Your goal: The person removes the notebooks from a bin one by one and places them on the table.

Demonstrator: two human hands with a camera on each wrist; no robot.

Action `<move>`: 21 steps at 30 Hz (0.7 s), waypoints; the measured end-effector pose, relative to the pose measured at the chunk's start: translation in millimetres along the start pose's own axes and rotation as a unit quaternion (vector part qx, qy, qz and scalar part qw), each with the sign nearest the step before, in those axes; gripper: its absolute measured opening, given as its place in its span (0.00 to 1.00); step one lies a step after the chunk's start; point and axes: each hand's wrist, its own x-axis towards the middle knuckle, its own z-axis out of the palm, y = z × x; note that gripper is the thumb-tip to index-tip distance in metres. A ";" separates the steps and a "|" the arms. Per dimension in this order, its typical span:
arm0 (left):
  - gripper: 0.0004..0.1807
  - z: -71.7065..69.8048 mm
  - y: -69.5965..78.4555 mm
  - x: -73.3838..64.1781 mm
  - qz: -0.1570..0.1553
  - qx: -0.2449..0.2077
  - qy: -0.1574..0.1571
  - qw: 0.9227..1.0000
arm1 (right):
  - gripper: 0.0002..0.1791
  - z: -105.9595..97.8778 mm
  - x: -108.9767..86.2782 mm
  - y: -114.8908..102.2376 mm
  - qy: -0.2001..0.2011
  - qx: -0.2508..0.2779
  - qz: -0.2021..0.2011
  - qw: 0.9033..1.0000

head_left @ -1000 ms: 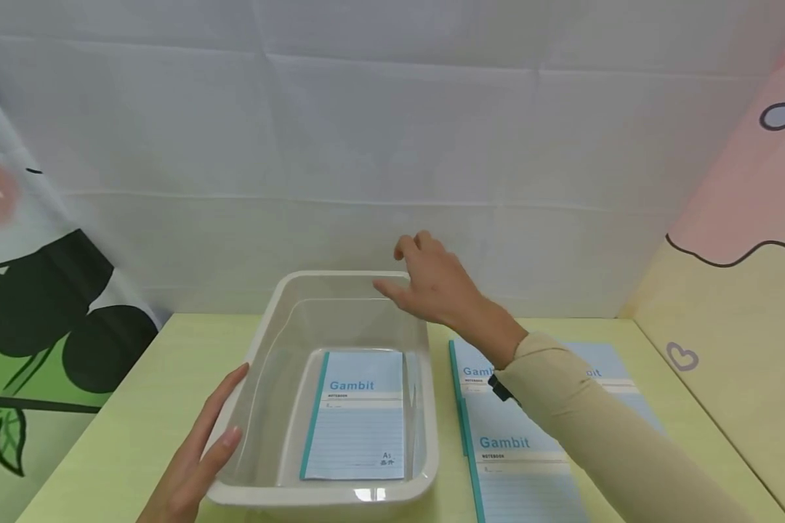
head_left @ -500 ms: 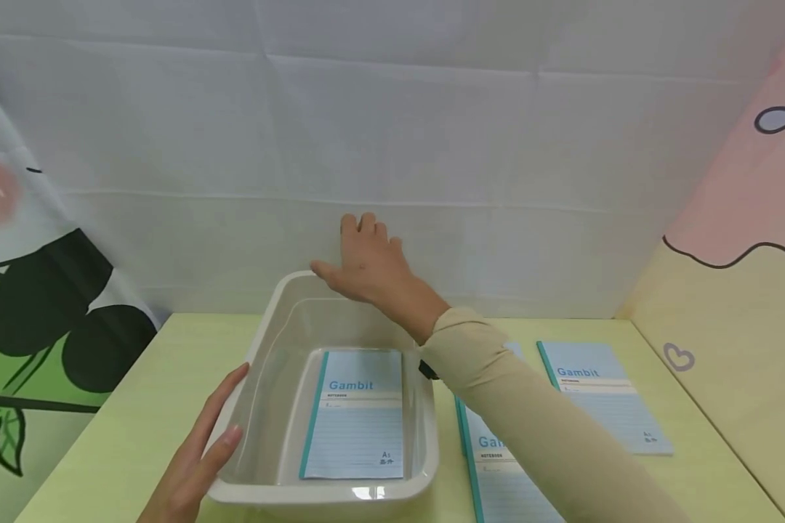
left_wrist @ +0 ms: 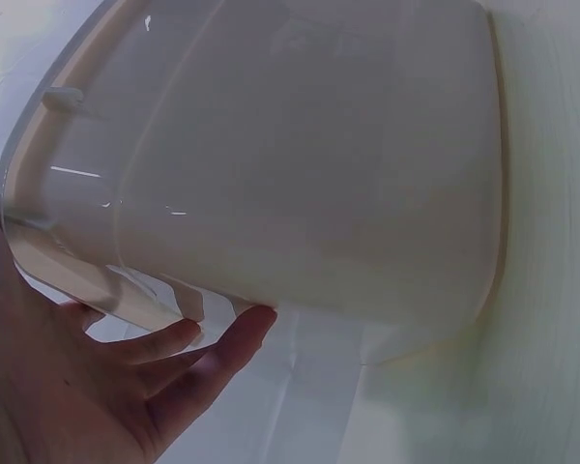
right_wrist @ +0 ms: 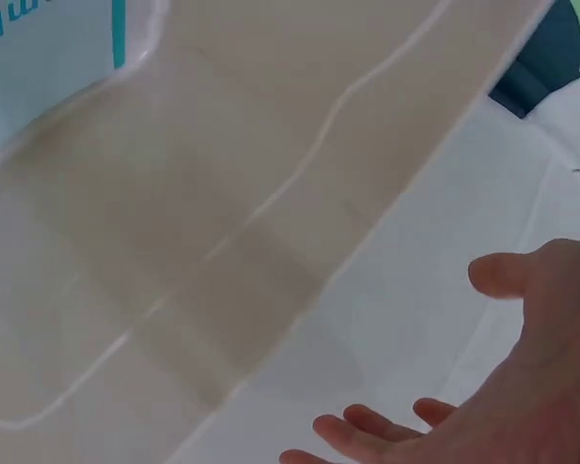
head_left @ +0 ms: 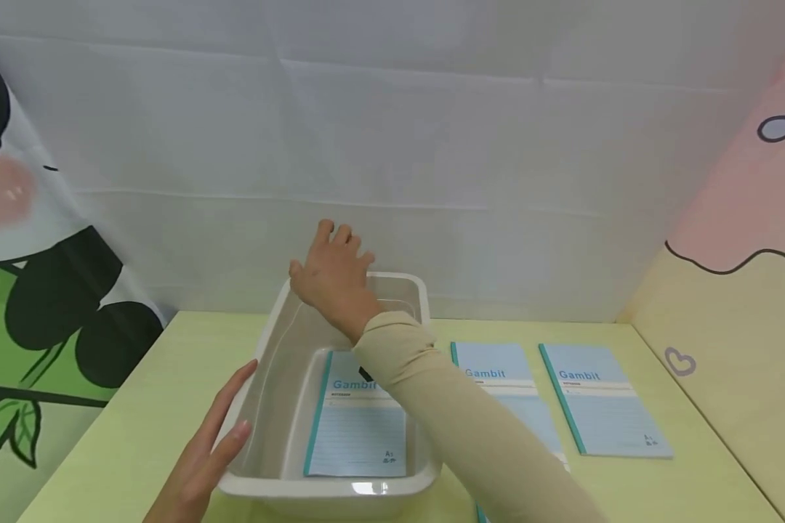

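A white plastic basin (head_left: pixel 386 488) stands on the table. Inside it lies a blue Gambit notebook (head_left: pixel 356 436) with a teal spine, partly covered by the right forearm. My left hand (head_left: pixel 199 450) rests against the basin's left side, its extended fingers touching the outer wall, as the left wrist view also shows. Over the basin's far left corner, my right hand (head_left: pixel 333 280) is held with spread, slightly bent fingers. Nothing is between them; in the right wrist view the right hand (right_wrist: pixel 503 377) appears apart from the rim.
On the table (head_left: pixel 693 436), right of the basin, lie a notebook (head_left: pixel 605 403) and another notebook (head_left: pixel 490 361), partly behind the sleeve. A teal notebook edge shows below the forearm. A white cloth (head_left: pixel 392 145) hangs behind, with a printed panel (head_left: pixel 726 327) at the right.
My right hand has moved left over the basin, from its far right corner to its far left one. The right-hand notebook has come into full view. The left hand stays at the basin's side.
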 end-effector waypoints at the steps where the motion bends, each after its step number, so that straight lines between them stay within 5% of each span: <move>1: 0.31 0.3 0.7 -0.1 0.002 0.003 0.002 1.000 | 0.40 5.4 0.9 -2.7 0.007 -0.009 0.006 1.000; 9: 0.32 7.5 4.5 -2.1 0.002 -0.010 0.009 1.000 | 0.29 42.6 1.6 -4.1 0.038 -0.097 0.014 0.994; 14: 0.33 12.0 6.4 -1.6 0.035 0.014 0.011 0.999 | 0.25 54.3 -3.4 0.9 0.043 -0.173 0.011 0.984; 21: 0.33 11.1 0.8 2.4 0.050 0.034 0.015 0.998 | 0.30 73.9 -26.8 -3.6 -0.042 -0.208 0.085 0.974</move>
